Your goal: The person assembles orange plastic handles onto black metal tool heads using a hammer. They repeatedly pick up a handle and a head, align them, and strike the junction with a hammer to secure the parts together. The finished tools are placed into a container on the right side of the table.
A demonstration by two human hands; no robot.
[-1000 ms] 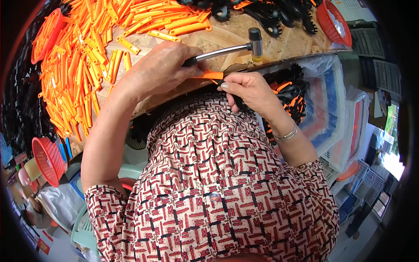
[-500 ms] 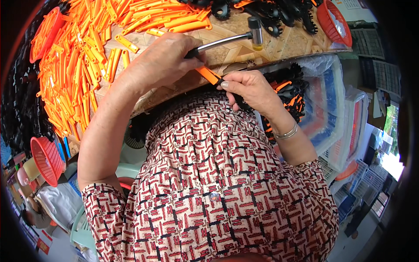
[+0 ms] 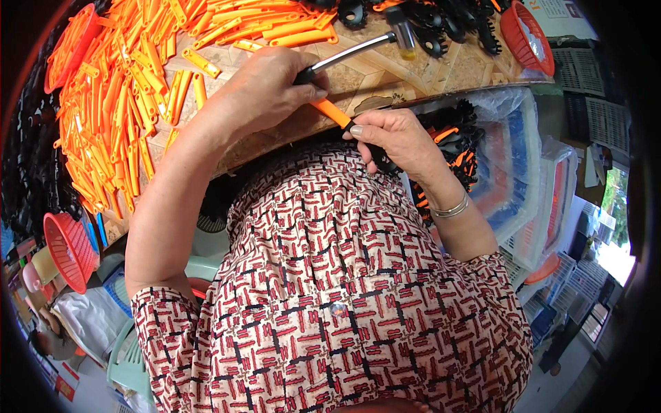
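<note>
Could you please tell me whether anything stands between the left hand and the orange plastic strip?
Nothing visible does: the orange plastic strip runs right up to the left hand, with the hammer angled away from it.

Fisheye camera you wore on your head, faced down, near above your left hand and right hand
</note>
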